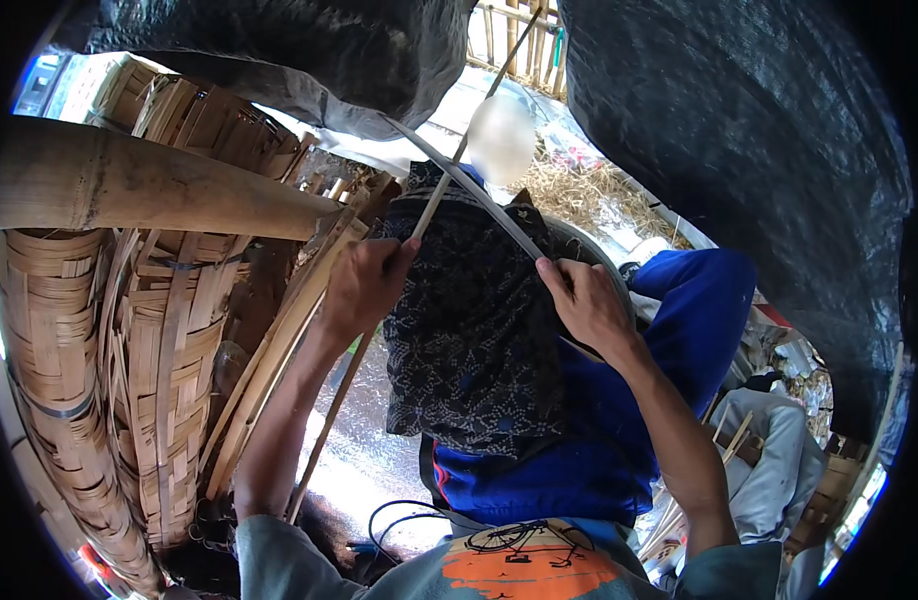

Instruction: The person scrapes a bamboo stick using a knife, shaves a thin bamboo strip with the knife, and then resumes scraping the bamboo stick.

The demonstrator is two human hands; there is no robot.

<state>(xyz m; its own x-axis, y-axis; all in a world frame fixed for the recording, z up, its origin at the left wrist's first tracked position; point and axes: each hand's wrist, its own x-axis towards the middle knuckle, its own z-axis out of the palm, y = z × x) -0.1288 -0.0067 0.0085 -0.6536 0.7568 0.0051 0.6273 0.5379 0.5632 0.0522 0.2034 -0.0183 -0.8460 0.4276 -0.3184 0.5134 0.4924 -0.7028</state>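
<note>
The left hand [364, 285] is closed around a thin bamboo strip [419, 215] that runs from the lower left up past the dark patterned cloth [474, 340] over the lap, while the right hand [589, 305] is clamped on a curved blade [469, 185] whose edge crosses the strip just above that cloth. This looks like the splitting or shaving step on the strip, with woven baskets [159, 330] stacked left of the cloth. The next move seems to call for steady pressure along the strip, fingers kept off the edge.
</note>
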